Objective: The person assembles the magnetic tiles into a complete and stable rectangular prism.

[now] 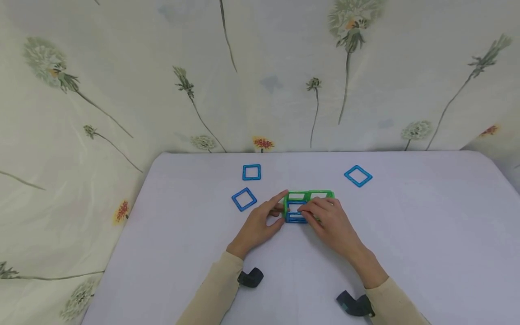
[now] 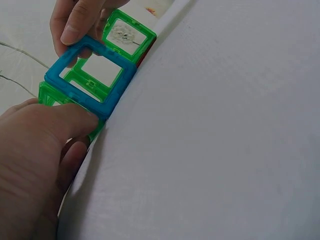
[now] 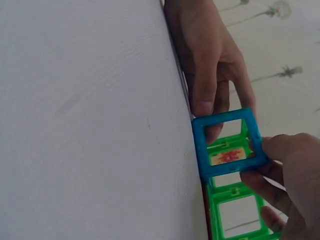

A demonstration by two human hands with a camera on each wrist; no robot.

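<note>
A low box of green magnetic tiles (image 1: pixel 298 192) stands on the table, with blue square frames along its front. With thumb and fingertips, my right hand (image 1: pixel 335 223) pinches the upper edge of a blue magnetic tile (image 3: pixel 220 118), which stands upright at the box's front left. My left hand (image 1: pixel 257 225) grips the box's left end, its index finger at the back corner and its thumb at the front corner beside the blue tile. In the left wrist view a red strip (image 2: pixel 145 54) shows low along the box's front.
Two loose blue square tiles lie behind and left of the box, one farther back (image 1: pixel 252 178) and one nearer (image 1: pixel 236 204). Another blue tile (image 1: pixel 351 181) lies at the back right. Behind the white table (image 1: pixel 426 234) hangs a flower-printed cloth (image 1: pixel 264 113).
</note>
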